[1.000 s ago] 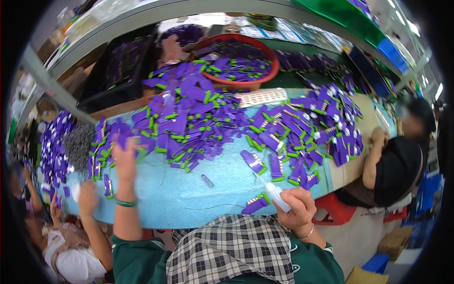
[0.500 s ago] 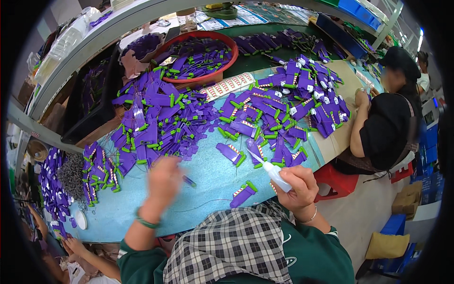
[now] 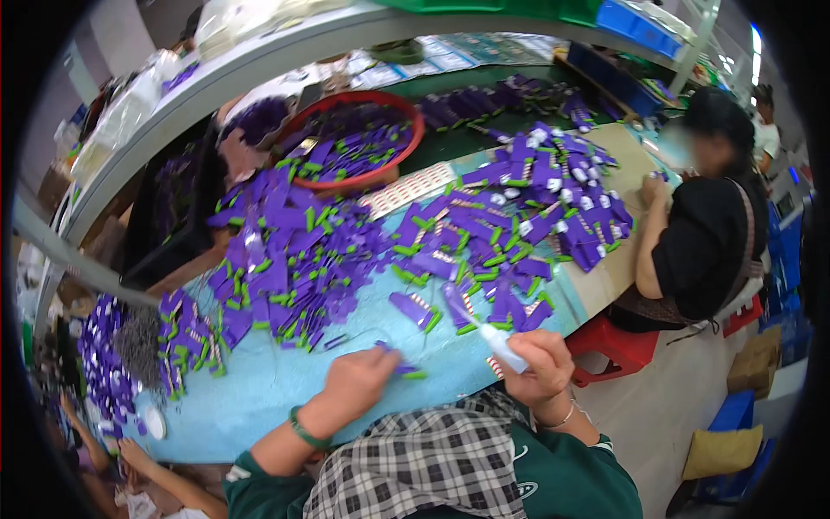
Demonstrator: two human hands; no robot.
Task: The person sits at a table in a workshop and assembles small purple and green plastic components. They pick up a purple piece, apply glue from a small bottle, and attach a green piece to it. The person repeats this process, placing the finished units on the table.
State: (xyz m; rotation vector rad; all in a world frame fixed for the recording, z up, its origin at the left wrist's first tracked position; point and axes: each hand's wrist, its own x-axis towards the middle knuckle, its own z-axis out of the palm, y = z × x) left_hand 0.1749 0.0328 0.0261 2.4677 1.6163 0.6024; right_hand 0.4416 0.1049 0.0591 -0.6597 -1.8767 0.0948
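My right hand (image 3: 543, 368) is wrapped round a white squeeze bottle (image 3: 503, 348) with a thin nozzle that points up and left over the worktable. To its left, my left hand (image 3: 363, 381) has its fingers closed on a flat purple plastic piece (image 3: 389, 353), blurred by motion. A green end (image 3: 415, 374) shows just beyond the fingertips; whether it belongs to that same piece I cannot tell. A purple piece with a green edge and a striped sticker (image 3: 415, 310) lies on the blue table top (image 3: 285, 394) beyond my hands.
Heaps of purple-green pieces (image 3: 294, 251) cover the table's middle, more with white parts (image 3: 553, 173) at right. Behind stand a red basin (image 3: 415, 143) and a striped sticker sheet (image 3: 411, 190). A metal shelf frame (image 3: 216, 82) crosses above. A co-worker (image 3: 705, 233) sits at right.
My left hand has moved right and nearer to me, now with a purple piece in its fingers. The right hand still holds the bottle in about the same place. The whole view has shifted slightly.
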